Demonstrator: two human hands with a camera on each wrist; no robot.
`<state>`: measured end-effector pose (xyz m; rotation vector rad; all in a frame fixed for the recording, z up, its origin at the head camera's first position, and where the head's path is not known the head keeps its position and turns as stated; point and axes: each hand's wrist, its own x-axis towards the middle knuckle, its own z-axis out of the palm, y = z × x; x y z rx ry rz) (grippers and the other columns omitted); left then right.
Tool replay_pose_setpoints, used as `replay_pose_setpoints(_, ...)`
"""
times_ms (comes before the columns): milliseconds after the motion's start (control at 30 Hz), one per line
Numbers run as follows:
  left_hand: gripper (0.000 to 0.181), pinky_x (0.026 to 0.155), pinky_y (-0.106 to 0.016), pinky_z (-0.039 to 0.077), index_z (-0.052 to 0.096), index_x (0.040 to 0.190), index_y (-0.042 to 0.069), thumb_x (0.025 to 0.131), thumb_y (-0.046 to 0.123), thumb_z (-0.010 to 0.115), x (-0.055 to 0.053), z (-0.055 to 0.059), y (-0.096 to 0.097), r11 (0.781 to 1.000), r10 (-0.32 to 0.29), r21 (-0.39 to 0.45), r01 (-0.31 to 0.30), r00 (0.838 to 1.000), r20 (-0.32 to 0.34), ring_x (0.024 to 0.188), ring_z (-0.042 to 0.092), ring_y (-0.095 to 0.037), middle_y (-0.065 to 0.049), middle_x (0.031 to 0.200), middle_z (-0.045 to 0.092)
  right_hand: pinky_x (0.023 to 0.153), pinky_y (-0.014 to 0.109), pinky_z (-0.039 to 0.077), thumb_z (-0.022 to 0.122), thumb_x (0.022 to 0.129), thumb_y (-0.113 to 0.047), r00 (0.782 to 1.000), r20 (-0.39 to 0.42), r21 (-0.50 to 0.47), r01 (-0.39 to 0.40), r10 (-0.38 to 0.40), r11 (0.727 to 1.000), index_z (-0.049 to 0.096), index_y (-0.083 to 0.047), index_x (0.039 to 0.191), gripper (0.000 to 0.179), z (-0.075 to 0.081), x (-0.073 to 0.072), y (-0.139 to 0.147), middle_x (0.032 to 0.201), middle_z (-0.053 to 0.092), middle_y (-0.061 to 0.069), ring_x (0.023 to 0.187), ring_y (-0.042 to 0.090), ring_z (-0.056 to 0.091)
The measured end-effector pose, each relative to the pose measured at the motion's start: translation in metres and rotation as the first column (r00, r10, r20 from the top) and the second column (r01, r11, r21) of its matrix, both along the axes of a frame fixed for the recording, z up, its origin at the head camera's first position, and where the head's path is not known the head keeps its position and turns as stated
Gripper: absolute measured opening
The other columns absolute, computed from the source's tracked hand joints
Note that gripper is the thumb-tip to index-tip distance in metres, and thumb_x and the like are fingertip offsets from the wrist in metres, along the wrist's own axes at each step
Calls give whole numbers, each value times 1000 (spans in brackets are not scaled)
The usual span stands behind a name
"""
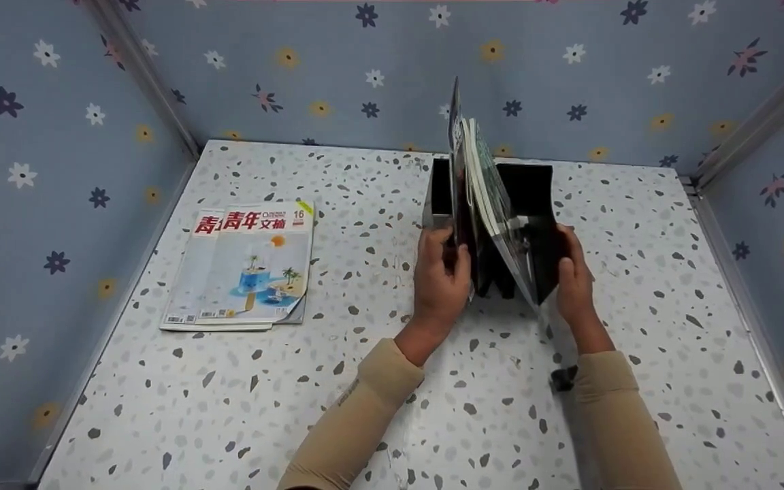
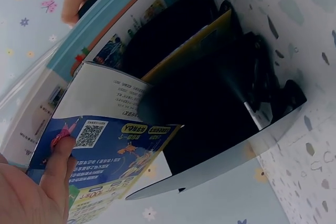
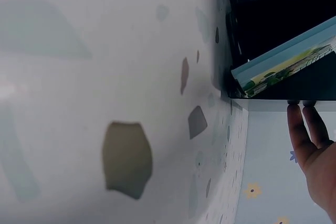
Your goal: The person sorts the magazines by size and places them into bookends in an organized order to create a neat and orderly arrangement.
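Note:
A black magazine holder (image 1: 527,190) with dividers stands on the table, with several upright magazines (image 1: 484,177) leaning in it. My left hand (image 1: 441,279) is at its left side, pinching a magazine (image 2: 113,153) with a blue back cover and a QR code. The thumb lies on that cover in the left wrist view; the magazine's lower part is inside a slot. Against the holder's right outer wall rests my right hand (image 1: 576,286). In the right wrist view its fingers (image 3: 300,132) are straight and touch the wall from outside. A light-blue-edged book (image 3: 291,59) leans inside.
To the left, overlapping magazines (image 1: 256,265) with red titles lie flat on the speckled white table (image 1: 365,272). Flowered panels (image 1: 419,68) enclose the table at the back and both sides. A small black object (image 1: 563,378) shows beside the right forearm.

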<state>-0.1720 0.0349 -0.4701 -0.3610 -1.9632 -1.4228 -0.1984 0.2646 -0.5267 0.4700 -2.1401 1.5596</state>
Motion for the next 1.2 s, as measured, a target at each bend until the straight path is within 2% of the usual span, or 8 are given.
replay_pose_setpoints(233,23,73,-32,52,47,116,2,94,5,55,0,-8,2,1000,-7,-14,8,999,52,85,57,-24,-18,111,53,114,24,25,31,102,-6,999,-28,-24,-38,37,999,33,4,145,44,-2,-2,1,147,34,31,139,11,36)
replay_pose_setpoints(433,24,80,-31,54,49,117,2,94,5,56,-1,-14,5,999,9,-35,-7,998,59,98,60,-26,-16,112,53,114,23,26,31,100,-2,999,-23,-22,-34,34,999,33,5,144,44,-2,-2,1,147,35,29,139,10,36)
replay_pose_setpoints(600,24,88,-32,52,49,117,2,94,4,56,-2,-17,7,998,21,-56,-18,998,52,107,58,-27,-17,115,54,115,23,24,32,102,-6,999,-13,-28,-34,34,999,33,4,145,44,-3,-2,1,150,37,21,139,8,34)
replay_pose_setpoints(800,27,95,-32,49,49,121,3,94,4,55,-4,-24,9,997,20,-75,-14,996,89,115,56,-27,-17,121,54,115,23,22,33,103,-10,1000,-8,-21,-18,17,1000,32,8,143,44,-1,-1,0,151,40,9,140,5,32)
replay_pose_setpoints(867,28,97,-31,48,49,121,3,94,4,55,-5,-25,9,997,18,-76,-10,995,99,117,56,-27,-16,122,54,115,23,21,34,103,-10,1000,-7,-16,-9,9,1000,32,9,142,44,0,0,0,151,40,9,140,5,30)
replay_pose_setpoints(1033,28,99,-31,48,49,121,4,94,4,55,-6,-28,9,997,16,-83,-7,994,105,118,56,-27,-16,122,54,115,24,21,34,103,-12,1000,2,-8,0,0,1000,33,7,143,44,0,0,0,149,36,26,141,6,30)
replay_pose_setpoints(1200,26,96,-31,49,48,119,5,94,3,55,-6,-34,9,996,13,-92,-4,996,94,118,55,-27,-16,121,54,113,22,25,31,104,-11,1000,10,-13,-18,18,1000,32,8,144,45,0,0,-1,148,33,30,139,7,34)
